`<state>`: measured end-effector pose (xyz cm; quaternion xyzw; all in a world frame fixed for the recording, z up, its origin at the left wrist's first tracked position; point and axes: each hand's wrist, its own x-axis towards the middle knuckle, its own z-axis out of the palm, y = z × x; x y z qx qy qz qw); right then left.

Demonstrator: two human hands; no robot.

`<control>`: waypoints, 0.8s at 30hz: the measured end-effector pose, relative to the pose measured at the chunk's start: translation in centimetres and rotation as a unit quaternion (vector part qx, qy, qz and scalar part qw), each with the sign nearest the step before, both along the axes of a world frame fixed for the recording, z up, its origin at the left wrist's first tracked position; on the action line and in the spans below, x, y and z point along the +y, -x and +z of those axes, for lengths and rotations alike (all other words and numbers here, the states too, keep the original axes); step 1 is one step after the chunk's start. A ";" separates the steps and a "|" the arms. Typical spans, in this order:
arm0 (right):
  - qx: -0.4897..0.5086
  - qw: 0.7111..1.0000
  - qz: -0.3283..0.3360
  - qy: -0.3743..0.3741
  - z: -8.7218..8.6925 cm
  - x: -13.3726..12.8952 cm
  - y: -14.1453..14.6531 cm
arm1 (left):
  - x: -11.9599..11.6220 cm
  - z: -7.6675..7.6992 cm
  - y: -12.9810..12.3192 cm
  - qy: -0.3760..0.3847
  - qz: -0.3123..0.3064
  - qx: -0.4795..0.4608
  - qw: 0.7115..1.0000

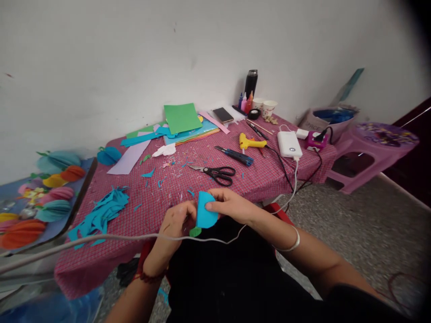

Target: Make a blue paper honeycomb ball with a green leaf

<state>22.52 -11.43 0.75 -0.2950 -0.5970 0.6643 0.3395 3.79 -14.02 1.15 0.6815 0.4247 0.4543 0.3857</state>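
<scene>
View: head camera, looking down over both hands and the table (259, 177) with its red checked cloth.
Blue paper piece (206, 213): a half-round, held up in front of the body at the near table edge, clear of the cloth, straight side toward the left hand.
Right hand (232, 205): thumb laid on the near face of the blue piece, the other fingers behind; a narrow pinch holding the paper.
Left hand (180, 220): fingers curled at the straight edge, tips partly hidden; whether they gripped or only steadied could not be made out.
Green bit (195, 232): showed just under the blue piece, by the left fingers; attached or loose, unclear.
Step in hand: judged to be handling and lining up the half-round paper between both hands.
Next move: seemed to call for a light, even pinch and edges kept flush; too hard a squeeze could crease the paper.
Tools: scissors (215, 174), blue-handled cutter (235, 155) and yellow glue gun (252, 142) lay beyond the hands, untouched.
Offcuts: a heap of blue strips (104, 211) lay on the left of the cloth.
White cable (134, 236): ran across in front of the left wrist; a possible snag, in my judgement.
</scene>
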 end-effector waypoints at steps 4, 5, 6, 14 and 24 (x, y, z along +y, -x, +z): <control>0.000 1.000 -0.006 -0.005 -0.1 0.0 0.1 | 0.0 0.5 -0.2 0.061 -0.049 -0.013 0.997; -0.003 1.000 -0.010 -0.015 -0.1 0.0 0.1 | 0.1 0.6 -0.2 0.069 -0.050 -0.017 0.996; -0.008 0.999 -0.015 -0.028 0.0 0.0 0.1 | 0.1 0.6 -0.3 0.074 -0.048 -0.023 0.996; -0.109 0.973 -0.066 -0.194 0.9 -1.2 0.0 | 0.6 -0.2 -0.7 0.075 0.001 -0.086 0.993; -0.395 0.844 -0.147 -0.331 -1.6 6.5 -4.7 | 0.9 -1.1 -0.4 0.147 0.089 -0.203 0.964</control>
